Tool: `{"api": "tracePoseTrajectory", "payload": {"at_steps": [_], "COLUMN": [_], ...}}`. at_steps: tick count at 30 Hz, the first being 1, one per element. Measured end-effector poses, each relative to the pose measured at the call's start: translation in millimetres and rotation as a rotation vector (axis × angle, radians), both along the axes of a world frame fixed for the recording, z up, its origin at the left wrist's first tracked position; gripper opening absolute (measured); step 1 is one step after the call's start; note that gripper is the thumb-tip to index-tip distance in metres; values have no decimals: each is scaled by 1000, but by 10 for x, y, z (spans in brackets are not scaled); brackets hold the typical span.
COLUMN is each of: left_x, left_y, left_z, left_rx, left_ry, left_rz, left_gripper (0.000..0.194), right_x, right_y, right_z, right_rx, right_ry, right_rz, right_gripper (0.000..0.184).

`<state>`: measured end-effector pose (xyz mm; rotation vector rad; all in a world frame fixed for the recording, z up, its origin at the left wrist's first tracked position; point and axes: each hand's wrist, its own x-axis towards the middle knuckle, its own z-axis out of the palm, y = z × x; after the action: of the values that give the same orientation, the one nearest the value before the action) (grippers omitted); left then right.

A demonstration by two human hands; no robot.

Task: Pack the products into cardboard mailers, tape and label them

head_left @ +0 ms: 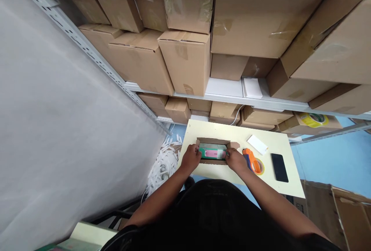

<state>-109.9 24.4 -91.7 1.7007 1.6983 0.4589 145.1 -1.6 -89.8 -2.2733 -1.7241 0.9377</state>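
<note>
Green-and-pink packet (213, 153) in open carton (217, 142)

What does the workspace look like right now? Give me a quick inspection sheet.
Surface: small cream table, matte, mostly bare at its far edge.
Job's things: open cardboard box at the table's centre; a green and pink packet sits in it.
Clutter: orange tape dispenser, black phone, white card.
Grippers: left hand and right hand at the packet's two ends; grip unclear.
Cables: a white cable runs down behind the table.
Surroundings: shelves of cardboard cartons, white paper strips on the blue floor, yellow tape roll.
</note>
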Motion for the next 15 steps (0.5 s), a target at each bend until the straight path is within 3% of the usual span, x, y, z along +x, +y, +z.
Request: {"api": "tracePoseTrajectory", "payload": {"at_steps": [5,9,15], "left_x": [-241,-352,-263], "left_y": [-10,-69,-125], "left_z": [-32,-172,-411], "left_rx": [-16,-145,-468], "left_ry": [-9,-102,-392], "left_rz": [73,93,259], "left_gripper": [17,34,53], "right_x": [163,401,388], "right_y": [-171,-285,-320], "right_z": [-29,-161,-395], "right_rx": [127,260,-175], "right_ry": [-120,-65,627], "right_rz": [35,-213,-550], "right_gripper": [24,29,39]}}
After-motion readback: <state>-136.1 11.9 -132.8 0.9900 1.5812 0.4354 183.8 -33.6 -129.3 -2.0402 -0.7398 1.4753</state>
